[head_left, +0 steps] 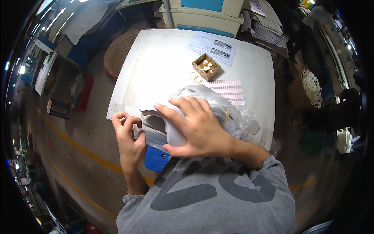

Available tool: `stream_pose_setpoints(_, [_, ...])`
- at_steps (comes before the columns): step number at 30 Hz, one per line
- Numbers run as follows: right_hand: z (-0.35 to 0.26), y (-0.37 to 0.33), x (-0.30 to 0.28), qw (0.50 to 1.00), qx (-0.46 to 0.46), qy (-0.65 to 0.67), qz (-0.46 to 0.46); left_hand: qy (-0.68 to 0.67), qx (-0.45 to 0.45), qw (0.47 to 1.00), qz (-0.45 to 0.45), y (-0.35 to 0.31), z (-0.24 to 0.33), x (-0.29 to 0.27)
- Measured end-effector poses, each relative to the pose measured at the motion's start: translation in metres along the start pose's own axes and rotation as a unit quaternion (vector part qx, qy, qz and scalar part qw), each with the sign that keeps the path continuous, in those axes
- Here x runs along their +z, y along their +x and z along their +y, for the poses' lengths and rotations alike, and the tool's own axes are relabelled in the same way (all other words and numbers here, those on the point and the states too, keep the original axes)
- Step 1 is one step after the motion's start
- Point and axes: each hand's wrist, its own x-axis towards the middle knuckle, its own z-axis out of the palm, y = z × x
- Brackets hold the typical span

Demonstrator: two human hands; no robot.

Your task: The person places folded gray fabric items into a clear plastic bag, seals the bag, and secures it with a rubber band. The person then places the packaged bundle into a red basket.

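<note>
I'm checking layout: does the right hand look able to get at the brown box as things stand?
Probably yes, though the right hand must first leave the bag; the box stands beyond, open-topped, nothing over it.

Head-worn fisheye view down onto table (152,66)

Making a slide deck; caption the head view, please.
Left hand and right hand handle a clear plastic bag at a white table.
</note>
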Motion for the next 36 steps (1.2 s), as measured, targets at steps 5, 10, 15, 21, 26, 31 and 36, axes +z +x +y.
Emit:
stream_pose_setpoints(5, [-0.001,-0.016,-0.002,0.999,-0.044,0.003,0.007,0.015,-0.113,0.981,-0.156,0.001,-0.008,-0.003])
stream_pose_setpoints(10, [0.005,-0.028,-0.001,0.998,-0.056,0.009,0.029,0.078,-0.135,0.975,-0.161,0.005,-0.008,-0.002])
stream_pose_setpoints(15, [0.006,-0.037,0.001,0.995,-0.084,-0.001,0.049,-0.139,-0.12,0.954,-0.239,0.014,-0.026,0.003])
stream_pose_setpoints(21, [0.003,-0.038,-0.015,0.997,-0.066,-0.025,0.024,-0.29,-0.097,0.92,-0.246,0.019,-0.017,0.002])
stream_pose_setpoints(26, [-0.004,-0.028,-0.029,0.997,-0.03,-0.063,-0.012,-0.294,-0.117,0.924,-0.217,0.026,0.008,-0.004])
stream_pose_setpoints(31, [0.0,-0.009,-0.045,0.999,0.008,-0.03,-0.039,-0.272,-0.06,0.943,-0.181,0.034,0.024,0.004])
stream_pose_setpoints(36, [0.007,0.021,-0.032,0.999,-0.036,0.022,0.023,-0.261,-0.035,0.952,-0.158,0.033,0.035,0.018])
